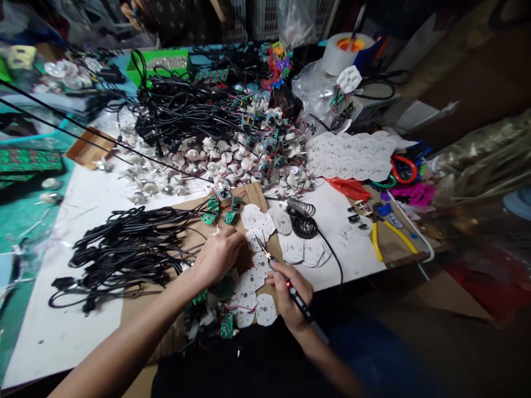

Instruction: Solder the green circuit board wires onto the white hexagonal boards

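My right hand (290,293) is closed round the dark handle of a soldering iron (301,304), which has a small red light. Its metal tip points up and left onto a white circuit board (254,241). My left hand (222,254) is just left of the tip, its fingers pinched together; what they hold is hidden. Small green circuit boards (212,209) with wires lie just beyond my left hand. More white boards (265,308) lie below the iron, beside another green board (227,325). A soldering iron stand (305,225) with a coil spring and metal wool sits to the right.
Bundled black cables (124,254) lie on the left, with another cable heap (186,110) farther back. White parts with wires (224,155) are piled mid-table. Yellow-handled pliers (394,235) and white board sheets (350,156) lie right. Another person (178,19) is at the far side.
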`<state>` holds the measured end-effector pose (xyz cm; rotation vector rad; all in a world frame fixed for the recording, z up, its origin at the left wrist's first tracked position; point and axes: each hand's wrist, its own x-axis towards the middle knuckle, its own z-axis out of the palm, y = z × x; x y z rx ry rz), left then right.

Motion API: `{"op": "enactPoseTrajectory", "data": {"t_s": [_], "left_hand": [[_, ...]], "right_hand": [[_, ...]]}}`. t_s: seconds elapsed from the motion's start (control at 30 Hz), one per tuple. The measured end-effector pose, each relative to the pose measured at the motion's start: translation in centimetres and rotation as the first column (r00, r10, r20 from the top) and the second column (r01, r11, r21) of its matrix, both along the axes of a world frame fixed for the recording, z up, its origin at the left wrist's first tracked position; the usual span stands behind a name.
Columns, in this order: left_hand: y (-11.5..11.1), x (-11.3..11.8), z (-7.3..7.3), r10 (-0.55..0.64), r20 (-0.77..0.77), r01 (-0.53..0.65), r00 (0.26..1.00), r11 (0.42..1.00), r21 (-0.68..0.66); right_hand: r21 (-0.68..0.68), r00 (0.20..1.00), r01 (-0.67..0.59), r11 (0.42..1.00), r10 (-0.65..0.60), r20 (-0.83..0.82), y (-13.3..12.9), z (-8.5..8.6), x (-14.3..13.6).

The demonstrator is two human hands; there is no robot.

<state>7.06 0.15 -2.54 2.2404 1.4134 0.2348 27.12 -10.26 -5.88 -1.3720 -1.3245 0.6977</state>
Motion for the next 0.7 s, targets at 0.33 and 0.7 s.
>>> {"op": "enactPoseTrajectory", "data": {"t_s": [0.33, 0.7], "left_hand": [[-0.6, 0.2, -0.7, 0.102, -0.056, -0.101, 0.993, 0.995, 0.023], [-0.2, 1.8, 0.8, 0.221, -0.274, -0.259, 0.936, 0.96, -0.11]], "right_hand": [[-0.005, 1.0, -0.026, 1.0, 0.026, -0.007, -0.2, -0.6, -0.2], [-0.019, 0.997, -0.061, 0.998, 0.062, 0.051, -0.3, -0.5, 0.0]]}}
